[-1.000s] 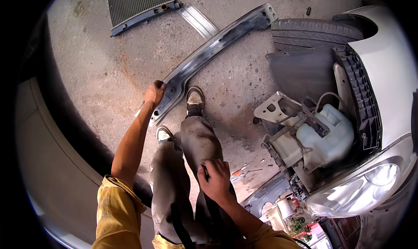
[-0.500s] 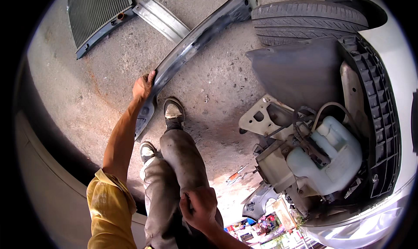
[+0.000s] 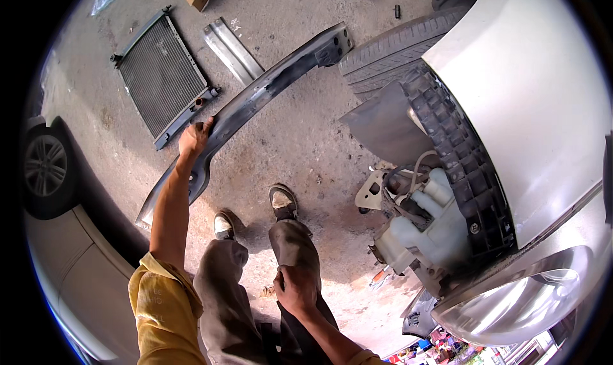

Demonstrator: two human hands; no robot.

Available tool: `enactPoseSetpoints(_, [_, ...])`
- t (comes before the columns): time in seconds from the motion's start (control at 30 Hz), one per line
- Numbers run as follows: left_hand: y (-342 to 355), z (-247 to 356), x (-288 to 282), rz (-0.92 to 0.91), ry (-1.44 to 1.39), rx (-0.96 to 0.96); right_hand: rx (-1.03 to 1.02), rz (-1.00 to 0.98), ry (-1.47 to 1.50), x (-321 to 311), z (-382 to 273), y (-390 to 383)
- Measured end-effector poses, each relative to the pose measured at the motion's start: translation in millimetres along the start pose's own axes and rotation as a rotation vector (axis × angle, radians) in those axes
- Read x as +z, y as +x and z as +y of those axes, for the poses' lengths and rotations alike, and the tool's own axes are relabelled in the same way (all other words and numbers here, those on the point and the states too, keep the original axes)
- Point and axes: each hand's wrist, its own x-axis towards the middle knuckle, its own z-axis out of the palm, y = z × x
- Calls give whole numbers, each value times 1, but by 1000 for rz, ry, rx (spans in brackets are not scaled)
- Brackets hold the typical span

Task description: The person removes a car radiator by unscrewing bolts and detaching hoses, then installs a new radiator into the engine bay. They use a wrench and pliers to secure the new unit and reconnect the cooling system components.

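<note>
The left hand [image 3: 195, 138] is closed around the upper edge of a long, dark grey metal bumper beam [image 3: 255, 100], fingers curled over it about a third of the way up from its lower end. The beam runs slantwise across the concrete floor [image 3: 300, 148] — its lower end near the person's left side, its upper end with a square bracket just beside the black ribbed tyre [image 3: 389, 42] of a pale silver car [image 3: 530, 109]. Whether the beam rests on the ground or is lifted clear cannot be told.

The right hand [image 3: 295, 289] lies low in the view, fingers bent and gripping the grey cloth of the trouser leg [image 3: 290, 243] at the right thigh; it has nothing else in it.

Below the beam stand 2 worn shoes, the left shoe [image 3: 223, 224] and the right shoe [image 3: 283, 202], both on the floor and apart from the beam.

Beyond the beam, to the left, a flat rectangular finned radiator [image 3: 163, 77] lies on the floor, and between it and the beam lie 2 short silver metal strips [image 3: 231, 49] side by side.

The car's front is stripped — a white plastic fluid tank [image 3: 424, 228] with hoses shows bare behind a black honeycomb liner [image 3: 456, 148], above a clear headlamp [image 3: 520, 304]. At far left, another car's wheel [image 3: 43, 167] shows.
</note>
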Motion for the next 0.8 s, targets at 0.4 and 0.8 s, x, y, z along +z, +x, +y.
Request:
enactPoseSetpoints(0.4, [-28, -66, -141, 71, 272, 114, 221, 35, -94, 38, -83, 17])
enactPoseSetpoints(0.8, [-70, -92, -317, 34, 537, 379, 479, 168, 96, 83, -172, 0])
